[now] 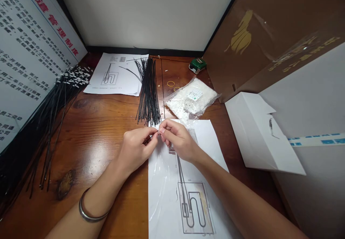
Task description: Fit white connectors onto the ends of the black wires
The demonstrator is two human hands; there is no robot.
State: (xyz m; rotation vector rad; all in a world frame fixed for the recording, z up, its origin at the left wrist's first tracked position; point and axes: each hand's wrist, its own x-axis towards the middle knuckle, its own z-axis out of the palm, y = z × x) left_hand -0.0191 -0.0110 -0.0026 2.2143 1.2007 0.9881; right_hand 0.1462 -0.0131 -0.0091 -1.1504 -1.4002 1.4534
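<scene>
My left hand (136, 145) is closed in a pinch on what looks like the end of a thin black wire, most of it hidden by the fingers. Right against it, fingertip to fingertip, my right hand (179, 138) pinches something too small to make out. Both hands are above the top edge of a printed drawing sheet (164, 203). Just beyond them lies a bundle of black wires (148, 92). A clear bag of small white parts (192, 97) rests behind my right hand.
At the left, many black wires with white connectors (75, 75) lie against a printed board (29, 45). A second drawing sheet (115, 84) lies at the back, with a green tape measure (197, 65) farther right. A white folded box (258, 135) and a brown carton (269, 23) stand at the right.
</scene>
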